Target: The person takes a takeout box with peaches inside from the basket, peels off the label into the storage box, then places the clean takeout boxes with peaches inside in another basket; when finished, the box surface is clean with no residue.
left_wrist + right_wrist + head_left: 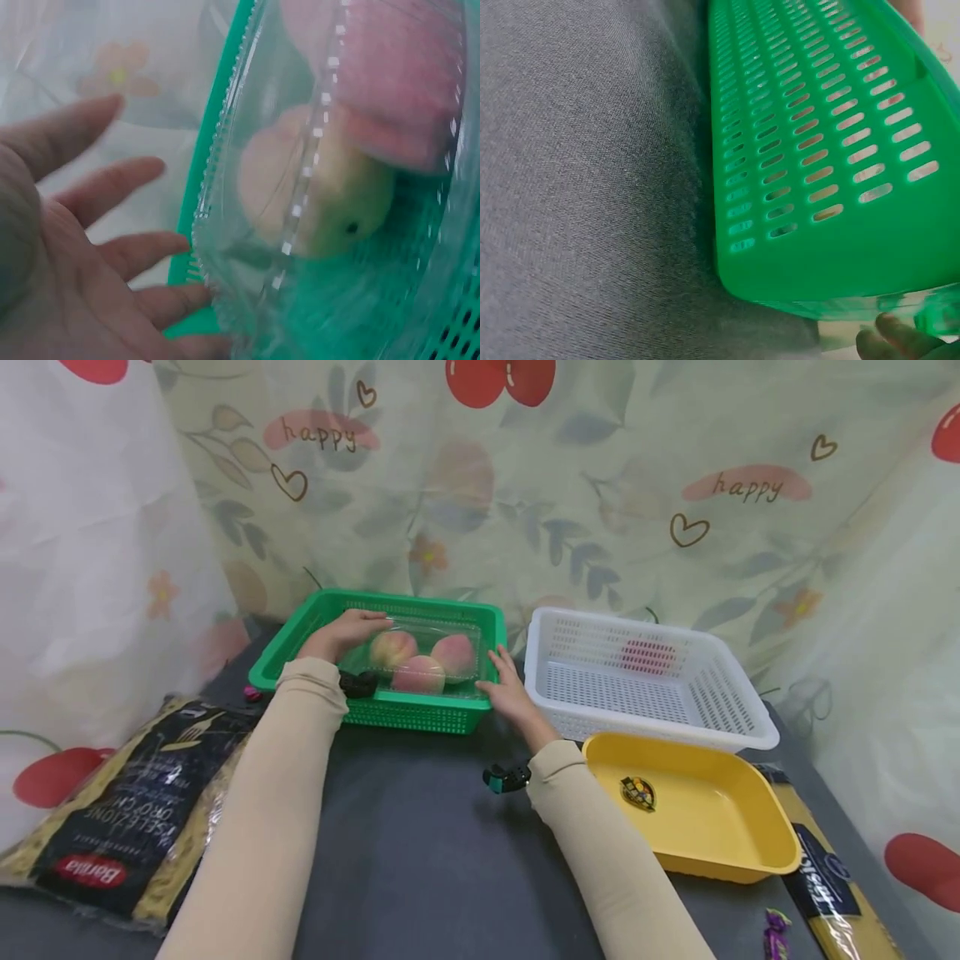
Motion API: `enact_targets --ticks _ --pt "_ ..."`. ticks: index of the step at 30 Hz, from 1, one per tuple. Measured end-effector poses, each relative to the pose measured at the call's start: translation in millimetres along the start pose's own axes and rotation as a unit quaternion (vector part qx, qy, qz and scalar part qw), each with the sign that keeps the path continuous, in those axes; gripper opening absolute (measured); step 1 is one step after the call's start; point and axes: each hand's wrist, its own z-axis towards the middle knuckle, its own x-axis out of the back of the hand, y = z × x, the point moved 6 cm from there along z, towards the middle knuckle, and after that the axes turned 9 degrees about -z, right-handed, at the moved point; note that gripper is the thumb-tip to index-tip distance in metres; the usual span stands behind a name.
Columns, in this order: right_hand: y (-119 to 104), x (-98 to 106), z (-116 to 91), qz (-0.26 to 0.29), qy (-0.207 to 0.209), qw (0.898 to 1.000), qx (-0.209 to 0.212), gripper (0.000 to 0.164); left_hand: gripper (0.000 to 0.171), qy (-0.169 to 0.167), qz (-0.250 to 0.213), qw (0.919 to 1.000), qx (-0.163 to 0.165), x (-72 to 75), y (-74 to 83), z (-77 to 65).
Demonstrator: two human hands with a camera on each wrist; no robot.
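A clear plastic box (422, 639) with 3 pink-and-yellow peaches (453, 654) sits in a green perforated basket (264, 675) at the back of the table. My left hand (347, 633) reaches over the basket at the left end of the box. In the left wrist view its fingers (124, 191) are spread, the lower fingertips right at the box's ridged edge. At the basket's right end is my right hand (517, 695), fingers extended beside the rim. Only its fingertips (892, 339) show low in the right wrist view, by the basket's corner.
Right of the green basket stands a white perforated basket (765, 731), with a yellow tray (720, 814) in front holding a small dark-and-gold packet (637, 793). A pasta bag (120, 810) lies at left. Another long packet (825, 868) and a purple-wrapped candy (777, 933) lie at right.
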Motion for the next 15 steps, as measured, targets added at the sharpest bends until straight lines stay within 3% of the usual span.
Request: enact_targets --ticks 4,9,13,15 --pt "-3.6 2.4 -6.9 -0.028 -0.016 0.999 -0.007 0.074 0.067 -0.008 -0.002 0.9997 -0.021 1.4 7.7 -4.4" --pt "-14.6 15.7 -30.7 -0.038 -0.085 0.996 -0.005 0.087 0.06 0.003 0.013 0.9985 -0.053 -1.6 23.3 -16.1" --pt "-25.3 43.3 -59.9 -0.031 -0.118 0.993 0.002 0.088 0.06 0.018 0.061 0.9942 -0.087 -8.3 34.1 -41.9" --pt "-28.0 60.4 -75.4 -0.05 -0.118 0.992 0.002 0.087 0.061 0.023 0.11 0.9872 -0.113 -12.2 36.3 -58.5"
